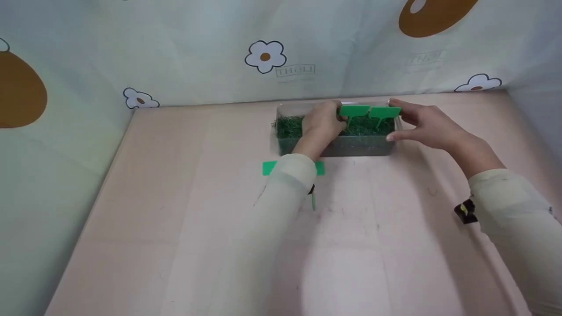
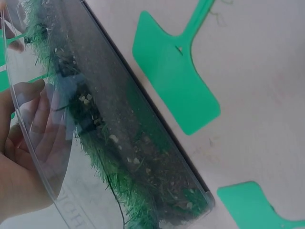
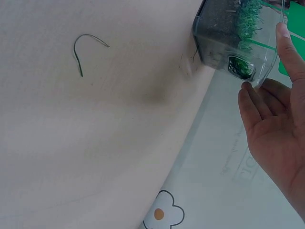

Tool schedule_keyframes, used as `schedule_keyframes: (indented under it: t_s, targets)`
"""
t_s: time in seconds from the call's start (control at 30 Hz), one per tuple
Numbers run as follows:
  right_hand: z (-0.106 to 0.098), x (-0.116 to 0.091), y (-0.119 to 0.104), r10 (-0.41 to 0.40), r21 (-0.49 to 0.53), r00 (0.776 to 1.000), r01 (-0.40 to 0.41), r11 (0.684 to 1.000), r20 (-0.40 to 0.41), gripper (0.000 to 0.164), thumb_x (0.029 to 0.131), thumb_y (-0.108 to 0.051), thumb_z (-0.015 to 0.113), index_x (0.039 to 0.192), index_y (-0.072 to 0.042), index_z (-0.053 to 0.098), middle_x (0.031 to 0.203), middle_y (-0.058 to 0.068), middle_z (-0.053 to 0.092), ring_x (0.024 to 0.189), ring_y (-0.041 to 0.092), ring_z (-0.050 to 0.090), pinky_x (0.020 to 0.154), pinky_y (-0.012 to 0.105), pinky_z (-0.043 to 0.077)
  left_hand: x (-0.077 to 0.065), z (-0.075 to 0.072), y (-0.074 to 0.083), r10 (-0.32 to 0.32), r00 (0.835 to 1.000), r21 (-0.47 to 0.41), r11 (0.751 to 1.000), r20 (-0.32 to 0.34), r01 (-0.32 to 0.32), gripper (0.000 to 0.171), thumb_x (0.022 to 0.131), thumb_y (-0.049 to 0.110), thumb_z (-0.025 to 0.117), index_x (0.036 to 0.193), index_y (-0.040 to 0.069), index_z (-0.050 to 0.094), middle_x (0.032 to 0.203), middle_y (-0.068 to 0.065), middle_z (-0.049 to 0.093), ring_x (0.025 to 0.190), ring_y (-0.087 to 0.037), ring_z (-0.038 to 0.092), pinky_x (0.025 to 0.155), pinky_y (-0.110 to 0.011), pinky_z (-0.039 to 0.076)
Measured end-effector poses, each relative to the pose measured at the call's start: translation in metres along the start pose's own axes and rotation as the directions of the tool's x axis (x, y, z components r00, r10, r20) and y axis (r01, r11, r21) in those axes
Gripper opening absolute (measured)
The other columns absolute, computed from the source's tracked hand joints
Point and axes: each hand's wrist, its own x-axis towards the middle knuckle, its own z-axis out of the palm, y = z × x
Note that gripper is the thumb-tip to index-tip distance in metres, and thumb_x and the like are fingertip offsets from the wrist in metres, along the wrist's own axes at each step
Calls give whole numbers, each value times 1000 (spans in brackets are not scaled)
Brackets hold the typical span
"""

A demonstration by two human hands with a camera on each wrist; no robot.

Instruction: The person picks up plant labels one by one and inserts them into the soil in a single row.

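A clear plastic box (image 1: 360, 147) with dark soil and green grass (image 2: 95, 157) stands near the back of the table. Two green T-shaped plant labels stand upright in its right part, a left label (image 1: 354, 110) and a right label (image 1: 385, 112). My left hand (image 1: 320, 120) reaches over the front wall, thumb and fingers pinching the left label at its edge and stem. Seen through the clear wall, the left fingertips (image 2: 40, 86) are right at a green stem. My right hand (image 1: 430, 125) grips the box's right end, thumb in front and fingers behind.
Two more green labels, one label (image 2: 176, 71) and another label (image 2: 248, 202), lie flat in front of the box, partly under the left forearm in the head view. A thin curved strand (image 3: 78, 52) lies on the table. A flowered curtain (image 1: 197, 52) hangs behind.
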Motion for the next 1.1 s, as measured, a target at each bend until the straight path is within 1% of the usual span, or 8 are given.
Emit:
schedule_keyframes:
  t_s: [0.17,0.37,0.57,0.7,0.9,1.1]
  targets:
    - [0,0,0,-5,-5,1000,5,1000,-6,96,85,-40,79,159,-15,24,159,23,33,144,46,35,116,57,32,0,-2,-1,-1,1000,-10,1000,13,1,6,98,25,64,103,23,67,102,6,69,85,-11,64,69,-28,48]
    - [0,0,0,3,-7,1000,-3,1000,5,97,85,-42,78,160,-16,23,160,23,32,145,45,33,116,57,32,-2,-6,-4,-1,1000,-37,999,11,1,6,98,23,65,103,21,66,106,7,70,87,-10,64,75,-29,51]
    - [-1,1,0,5,-6,1000,-5,1000,9,97,85,-42,78,160,-16,22,160,23,31,146,45,33,116,57,32,-3,-8,-6,1,1000,-54,999,13,-1,10,97,23,65,107,19,66,109,6,70,91,-11,65,80,-30,53]
    - [-1,1,1,8,0,1000,-8,1000,10,98,85,-43,78,160,-16,22,160,23,31,146,45,32,116,58,31,-3,-10,-7,-8,1000,-55,998,20,9,14,97,24,66,110,21,66,110,7,69,94,-10,64,84,-30,53]
    - [-2,0,1,18,-2,1000,-18,1000,9,99,84,-46,78,160,-16,22,160,23,32,146,46,32,116,59,31,-4,-15,-9,-8,999,-74,997,38,11,16,97,25,66,112,21,66,110,7,68,95,-11,63,85,-31,53]
    - [-3,0,-2,6,5,1000,-6,1000,6,97,85,-42,79,159,-13,24,158,25,34,145,46,34,116,58,31,-6,-19,-14,12,999,-115,993,40,-7,18,97,25,66,114,20,64,114,5,67,100,-11,63,86,-30,53]
